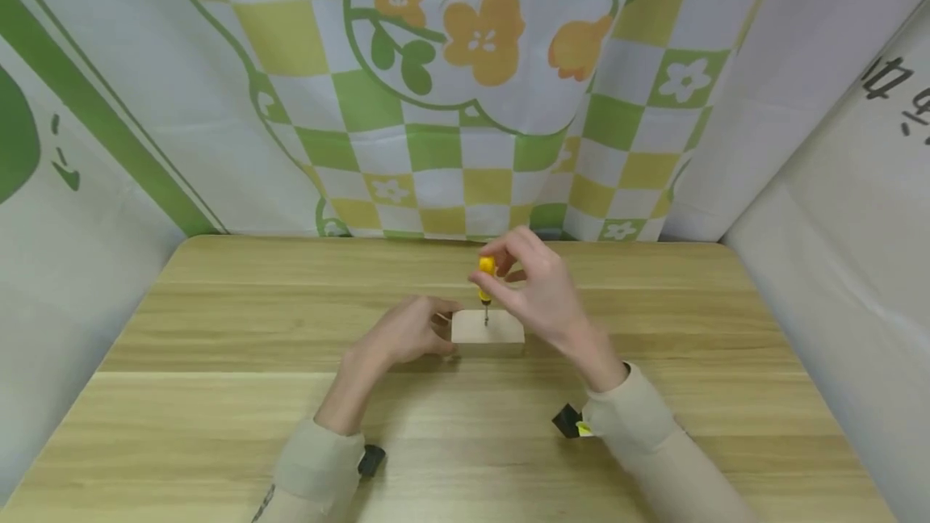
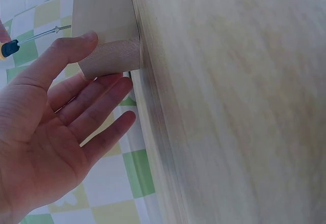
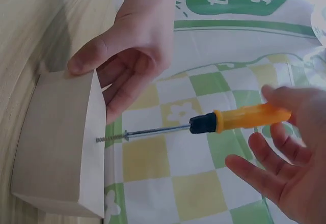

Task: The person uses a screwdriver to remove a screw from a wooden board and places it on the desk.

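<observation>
A pale wooden block (image 1: 488, 328) lies on the table, a screw (image 3: 113, 138) standing partly sunk in its top face. My right hand (image 1: 541, 289) holds a yellow-handled screwdriver (image 3: 239, 119) upright by the end of its handle, thumb on one side and fingertips on the other; the shaft's tip meets the screw head. My left hand (image 1: 407, 332) grips the block's left end, thumb on the near side and fingers on the far side. In the left wrist view the thumb of the left hand (image 2: 56, 132) presses the block (image 2: 107, 15) near its edge.
The wooden table (image 1: 240, 426) extends around the block on all sides. Behind it hangs a checked green and yellow curtain with flowers (image 1: 436, 148), and white cloth walls (image 1: 857, 265) stand left and right.
</observation>
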The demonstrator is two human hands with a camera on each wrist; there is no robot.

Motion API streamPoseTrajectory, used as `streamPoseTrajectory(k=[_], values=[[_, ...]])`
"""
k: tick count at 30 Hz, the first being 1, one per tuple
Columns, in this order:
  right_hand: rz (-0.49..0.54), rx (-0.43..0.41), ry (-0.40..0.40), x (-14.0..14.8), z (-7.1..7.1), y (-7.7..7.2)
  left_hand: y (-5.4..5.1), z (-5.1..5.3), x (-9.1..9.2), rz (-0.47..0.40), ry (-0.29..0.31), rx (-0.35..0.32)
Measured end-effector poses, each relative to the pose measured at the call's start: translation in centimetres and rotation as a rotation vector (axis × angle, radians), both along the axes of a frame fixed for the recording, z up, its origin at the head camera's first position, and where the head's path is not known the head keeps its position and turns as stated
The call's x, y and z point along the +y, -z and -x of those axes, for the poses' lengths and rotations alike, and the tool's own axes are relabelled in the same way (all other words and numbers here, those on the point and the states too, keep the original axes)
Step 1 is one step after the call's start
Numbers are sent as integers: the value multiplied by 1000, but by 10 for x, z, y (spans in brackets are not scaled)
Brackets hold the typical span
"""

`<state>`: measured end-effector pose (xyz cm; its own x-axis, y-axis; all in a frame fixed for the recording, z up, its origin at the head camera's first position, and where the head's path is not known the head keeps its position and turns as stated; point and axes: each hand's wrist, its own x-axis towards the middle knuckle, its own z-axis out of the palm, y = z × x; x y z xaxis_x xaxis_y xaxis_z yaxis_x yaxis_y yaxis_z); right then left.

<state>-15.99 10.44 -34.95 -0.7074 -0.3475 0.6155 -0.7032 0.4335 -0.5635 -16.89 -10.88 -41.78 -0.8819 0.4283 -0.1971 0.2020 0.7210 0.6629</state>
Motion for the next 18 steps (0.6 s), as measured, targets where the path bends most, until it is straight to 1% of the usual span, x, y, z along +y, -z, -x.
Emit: streamPoseTrajectory(k=[2,5,11,15,18], values=[[-14,19,37,-2,-2,-1,0,-1,0,-1,-5,-9],[-13,33,66,-4,-5,-2,1,-1,1,3,-8,-10],[-21,37,83,-6,-9,-5,0,0,2,20,-1,0],[-25,24,59,-5,-9,-8,-1,-1,2,21,-1,-3],[-21,6,6,-2,-7,-9,-1,-1,1,11,-1,-12]])
